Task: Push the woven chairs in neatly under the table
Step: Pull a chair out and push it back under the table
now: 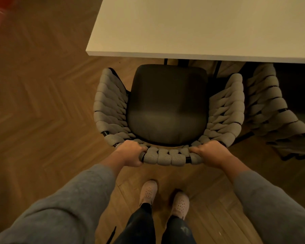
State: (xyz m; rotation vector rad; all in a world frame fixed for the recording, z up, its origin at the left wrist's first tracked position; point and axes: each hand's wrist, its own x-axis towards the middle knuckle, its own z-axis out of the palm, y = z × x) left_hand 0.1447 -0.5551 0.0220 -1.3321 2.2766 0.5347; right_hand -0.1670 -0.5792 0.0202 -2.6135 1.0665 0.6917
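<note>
Standing on a herringbone wood floor (42,106), a person in pale perforated shoes (148,191) and dark trousers (141,226) is reaching forward with both arms in grey sleeves (74,199). The left hand (130,153) is gripping the top rail of a woven chair (167,157) near the left corner of its back, with the fingers curled close together over the rail and the thumb tucked below. The right hand (211,154) is gripping the same rail near the right corner, its fingers wrapping over the inner side so the tips are hidden. The chair is facing away from the person, its thick grey woven sides curving around a dark seat cushion (167,104). The front of the cushion is just reaching the near edge of a pale table (201,29), while most of the seat is sitting out in the open. A second woven chair (271,117) is standing just beside it on the right, at an angle, partly cut off by the frame.
</note>
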